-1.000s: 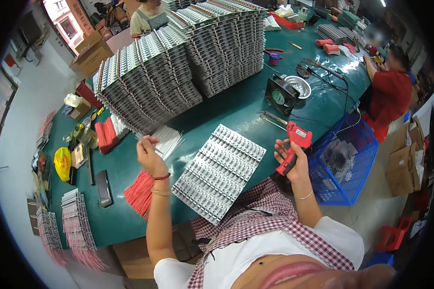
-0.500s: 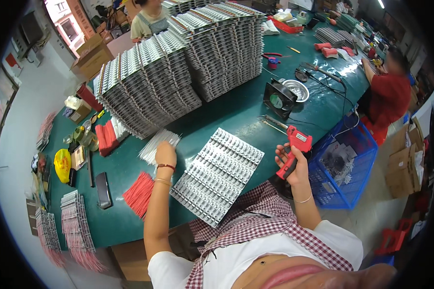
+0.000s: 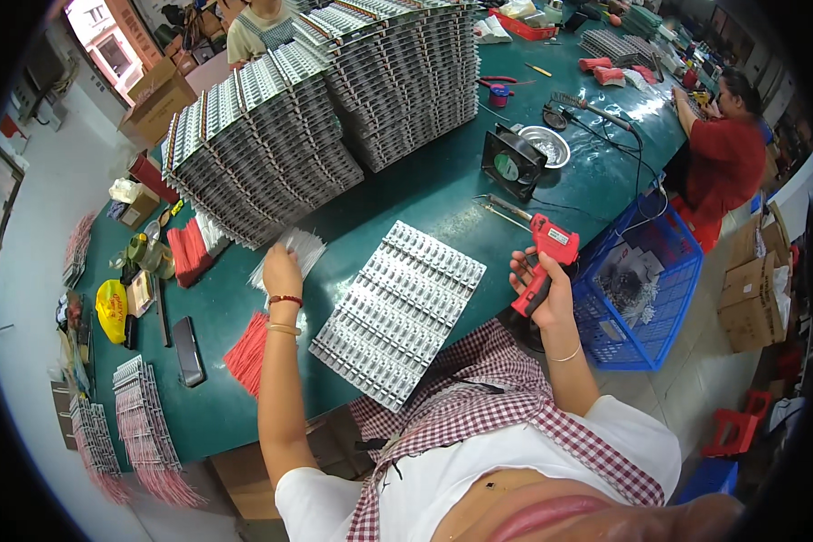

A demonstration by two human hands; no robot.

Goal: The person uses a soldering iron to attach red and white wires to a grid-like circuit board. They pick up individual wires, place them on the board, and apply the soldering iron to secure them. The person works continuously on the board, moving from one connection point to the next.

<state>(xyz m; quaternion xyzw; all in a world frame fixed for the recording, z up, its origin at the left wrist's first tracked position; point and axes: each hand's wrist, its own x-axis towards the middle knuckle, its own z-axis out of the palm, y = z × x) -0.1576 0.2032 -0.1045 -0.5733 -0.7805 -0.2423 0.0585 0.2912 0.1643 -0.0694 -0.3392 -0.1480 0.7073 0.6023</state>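
Observation:
My right hand is closed round the grip of a red soldering gun, whose thin metal tip points left over the table. Over a pile of white wires is my left hand, its fingers curled down. What it pinches, if anything, is hidden. Between my hands a panel of silvery-white circuit boards lies flat, tilted toward the table's near edge. A bundle of red wires rests beside my left forearm.
Tall stacks of board panels stand beyond my left hand. A black fan and a metal bowl are past the gun's tip. A blue crate stands at the right. Wired boards lie at the left edge. Two people sit at the table.
My left hand has shifted slightly left and toward the far side, still at the white wires. The whole view has shifted a little; my right hand keeps hold of the soldering gun.

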